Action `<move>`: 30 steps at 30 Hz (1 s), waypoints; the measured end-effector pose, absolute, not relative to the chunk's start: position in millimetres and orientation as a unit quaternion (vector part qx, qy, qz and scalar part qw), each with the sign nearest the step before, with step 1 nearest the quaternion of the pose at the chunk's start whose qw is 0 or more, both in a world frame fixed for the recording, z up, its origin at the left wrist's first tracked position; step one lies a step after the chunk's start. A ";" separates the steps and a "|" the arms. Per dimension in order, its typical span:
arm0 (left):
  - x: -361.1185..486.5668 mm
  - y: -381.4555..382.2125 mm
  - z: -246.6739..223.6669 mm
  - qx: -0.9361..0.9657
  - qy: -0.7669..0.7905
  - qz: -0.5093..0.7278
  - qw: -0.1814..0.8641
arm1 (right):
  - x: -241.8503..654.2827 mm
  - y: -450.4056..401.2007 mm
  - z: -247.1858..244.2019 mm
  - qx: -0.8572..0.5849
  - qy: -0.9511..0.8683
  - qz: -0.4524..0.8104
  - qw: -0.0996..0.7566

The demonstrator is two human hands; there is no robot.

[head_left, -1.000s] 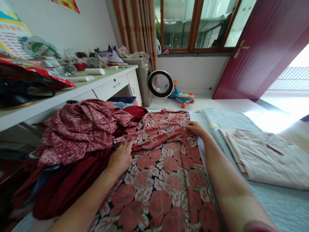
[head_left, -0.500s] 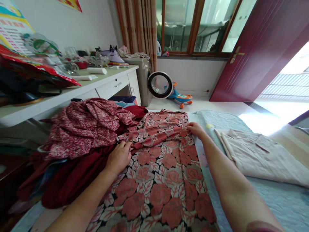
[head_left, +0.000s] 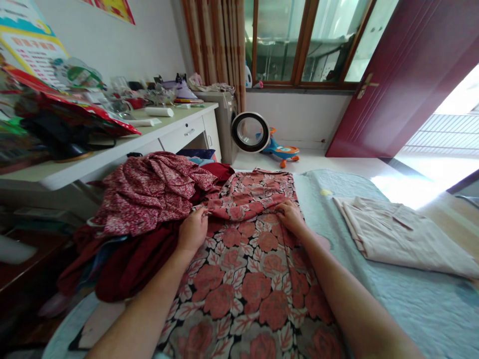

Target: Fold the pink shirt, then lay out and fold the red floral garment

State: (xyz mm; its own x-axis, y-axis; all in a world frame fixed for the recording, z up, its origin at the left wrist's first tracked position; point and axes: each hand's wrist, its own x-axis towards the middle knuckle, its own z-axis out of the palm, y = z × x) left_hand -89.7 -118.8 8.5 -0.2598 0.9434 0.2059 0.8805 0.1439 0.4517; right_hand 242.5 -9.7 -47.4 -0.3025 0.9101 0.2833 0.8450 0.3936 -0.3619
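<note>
A floral garment (head_left: pixel 256 286) with red roses and pale leaves lies spread before me, its far part rumpled into cross folds. My left hand (head_left: pixel 193 229) pinches the garment at its left edge, beside the heap of clothes. On the other side my right hand (head_left: pixel 291 215) rests on the garment a little inside its right edge, fingers bent and gathering a fold. Whether that fold is one layer or more I cannot tell. The garment lies on a pale blue quilted cover (head_left: pixel 318 194).
Left of the garment is a heap with a red-and-white patterned garment (head_left: pixel 149 192) and dark red cloth (head_left: pixel 142 269). A folded beige garment (head_left: pixel 404 237) lies at right. Beyond stand a cluttered desk (head_left: pixel 187 117), a washing machine with its round door (head_left: pixel 250 132) open, and a blue ride-on toy (head_left: pixel 279 149).
My right hand has moved left from the garment's right edge onto the cloth. My left hand has shifted slightly away from me and now pinches the left edge. The view has turned slightly left.
</note>
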 end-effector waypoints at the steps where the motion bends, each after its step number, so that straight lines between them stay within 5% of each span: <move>1: -90.0 -116.9 10.8 0.589 0.752 0.278 0.097 | 243.5 -8.3 -50.0 -0.548 -0.800 0.075 0.234; 4: -92.8 -111.7 14.7 0.559 0.737 0.355 0.133 | 247.5 -3.2 -56.9 -0.538 -0.791 0.095 0.277; 8: -100.6 -107.0 11.7 0.573 0.701 0.421 0.050 | 253.1 2.0 -62.9 -0.514 -0.782 0.122 0.330; 23: -110.6 -108.3 22.8 0.618 0.676 0.400 -0.006 | 255.8 2.4 -59.3 -0.502 -0.776 0.160 0.347; 30: -117.6 -118.0 18.0 0.627 0.720 0.254 0.156 | 254.9 0.2 -58.1 -0.502 -0.786 0.140 0.332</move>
